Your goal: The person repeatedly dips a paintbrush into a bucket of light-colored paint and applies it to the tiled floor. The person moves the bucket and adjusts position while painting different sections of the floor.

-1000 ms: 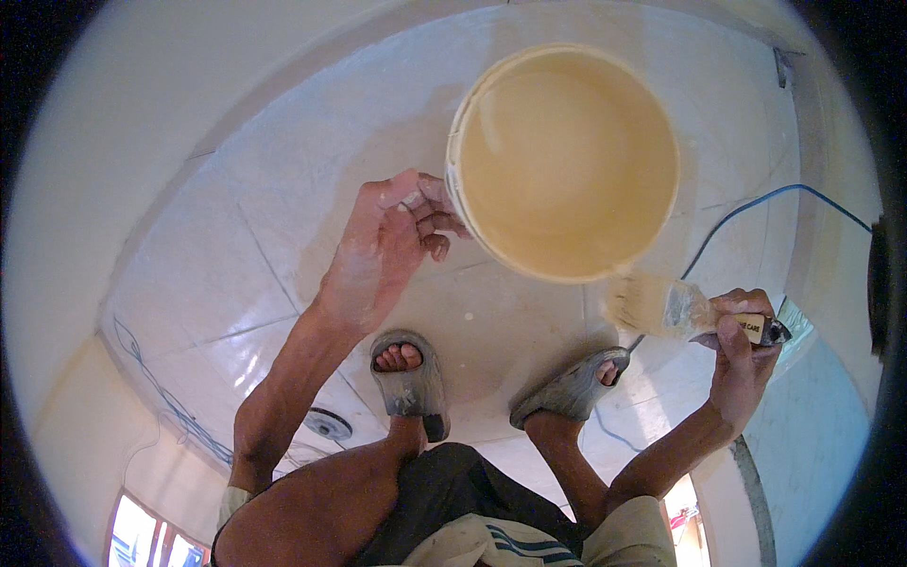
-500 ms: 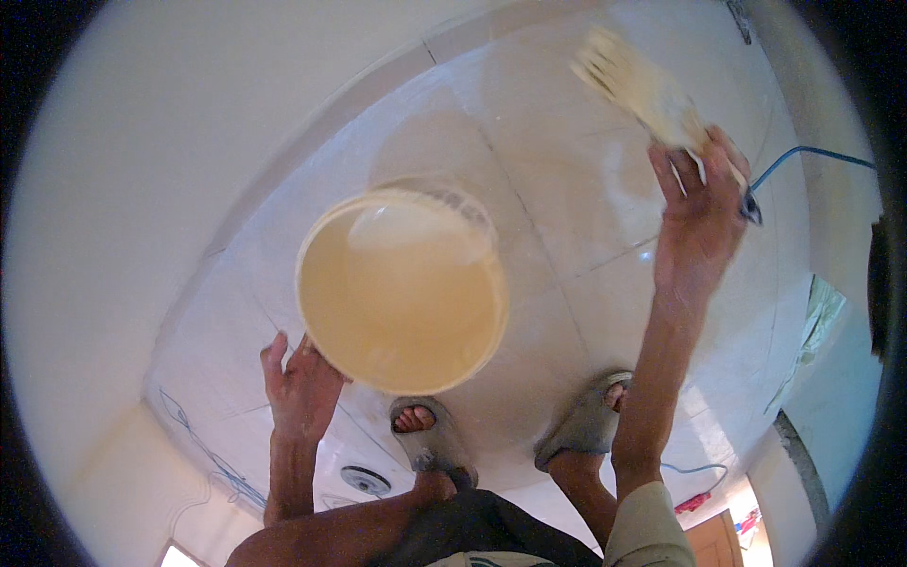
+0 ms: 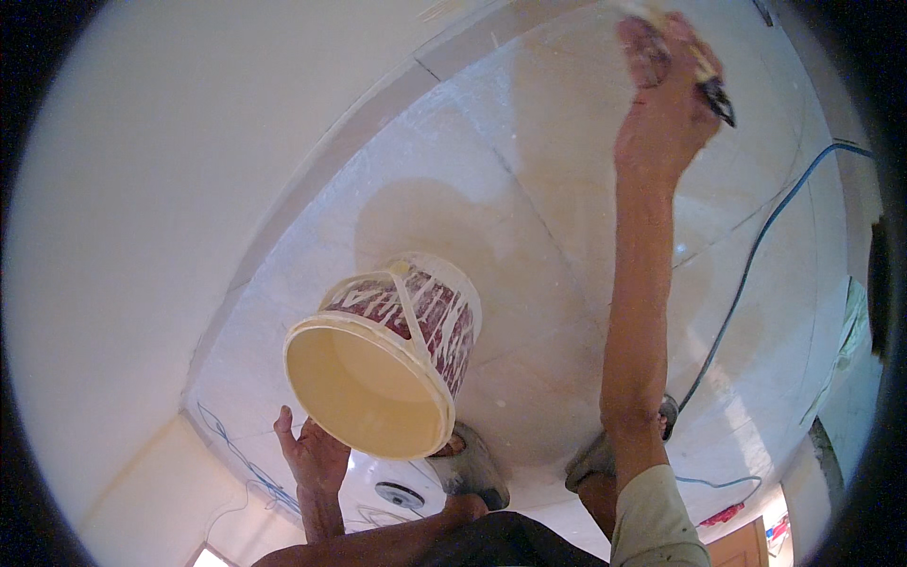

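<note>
Out over the floor (image 3: 567, 180), the right hand (image 3: 666, 104) is gripping the brush (image 3: 705, 70), its handle slanting back rightward, while the bucket (image 3: 442, 326) is leaning well apart, back leftward, nearer the left hand (image 3: 319, 461), whose fingers are partly hiding behind it, grip unclear.

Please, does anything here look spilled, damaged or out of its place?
Yes, slightly: the bucket is messily streaked outside, pale over dark red. A loose blue cable also crosses the floor at the right. I see nothing clearly broken.
</note>
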Action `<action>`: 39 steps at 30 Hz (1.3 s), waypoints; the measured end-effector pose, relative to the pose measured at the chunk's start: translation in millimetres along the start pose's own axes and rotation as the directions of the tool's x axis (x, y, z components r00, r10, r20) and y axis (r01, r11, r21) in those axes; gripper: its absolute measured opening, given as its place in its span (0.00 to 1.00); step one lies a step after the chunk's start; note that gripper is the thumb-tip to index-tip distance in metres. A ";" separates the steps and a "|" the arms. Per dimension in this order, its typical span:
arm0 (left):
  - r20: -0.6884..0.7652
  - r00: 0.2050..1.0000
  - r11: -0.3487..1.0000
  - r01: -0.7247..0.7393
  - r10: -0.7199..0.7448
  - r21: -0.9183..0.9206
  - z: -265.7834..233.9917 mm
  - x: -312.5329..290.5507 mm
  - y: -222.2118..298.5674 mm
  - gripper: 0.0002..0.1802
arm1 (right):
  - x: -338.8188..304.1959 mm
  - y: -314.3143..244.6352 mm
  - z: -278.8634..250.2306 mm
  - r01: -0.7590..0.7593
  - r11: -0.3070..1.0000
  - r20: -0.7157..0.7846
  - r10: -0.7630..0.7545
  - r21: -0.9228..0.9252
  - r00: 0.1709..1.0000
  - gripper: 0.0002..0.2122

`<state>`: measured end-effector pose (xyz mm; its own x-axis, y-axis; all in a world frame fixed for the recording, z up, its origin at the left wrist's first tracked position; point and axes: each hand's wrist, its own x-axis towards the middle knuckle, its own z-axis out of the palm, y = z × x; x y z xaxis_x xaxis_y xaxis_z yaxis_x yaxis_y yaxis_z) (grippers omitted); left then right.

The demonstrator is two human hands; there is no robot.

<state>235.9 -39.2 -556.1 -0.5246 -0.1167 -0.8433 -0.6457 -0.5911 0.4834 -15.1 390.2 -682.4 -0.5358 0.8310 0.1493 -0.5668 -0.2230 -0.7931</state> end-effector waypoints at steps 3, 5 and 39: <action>-0.039 0.999 1.000 0.007 -0.007 -0.018 0.9 4.4 -1.1 0.49 | 9.3 -9.0 0.5 0.120 0.992 -0.110 -0.124 -0.038 0.986 0.07; -0.042 0.999 1.000 0.012 -0.013 -0.020 6.7 3.7 0.4 0.49 | -13.1 9.0 -6.1 0.127 0.968 0.042 -0.121 -0.214 0.992 0.06; -0.079 0.997 0.998 0.020 -0.025 -0.067 26.8 6.3 -1.8 0.44 | -15.8 25.8 0.3 0.028 0.996 -0.098 -0.037 -0.090 0.995 0.05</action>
<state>218.9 -17.4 -556.0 -0.4631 -0.1644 -0.8709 -0.6173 -0.6452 0.4501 -21.5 371.2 -705.0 -0.4507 0.8846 0.1199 -0.5230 -0.1528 -0.8385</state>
